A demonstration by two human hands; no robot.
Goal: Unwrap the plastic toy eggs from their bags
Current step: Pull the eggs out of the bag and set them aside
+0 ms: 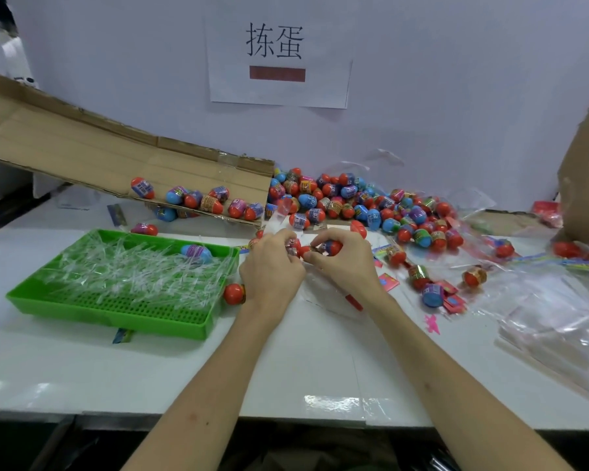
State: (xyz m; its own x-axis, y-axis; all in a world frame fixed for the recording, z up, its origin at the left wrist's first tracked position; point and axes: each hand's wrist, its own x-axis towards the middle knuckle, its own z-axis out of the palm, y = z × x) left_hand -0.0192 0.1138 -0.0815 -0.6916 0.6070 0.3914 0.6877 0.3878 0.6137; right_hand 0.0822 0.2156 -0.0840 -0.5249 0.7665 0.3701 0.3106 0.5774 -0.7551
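Note:
My left hand and my right hand meet over the middle of the white table, both curled round red toy eggs wrapped in a clear plastic bag that trails toward me. A clear strip of the wrapper sticks up above my left hand. A big heap of red, blue and purple toy eggs lies just behind my hands. More eggs rest on the cardboard flap to the left.
A green tray full of clear plastic strips holds one blue egg; a red egg lies against its right side. Empty clear bags and loose eggs cover the right side. A paper sign hangs on the back wall.

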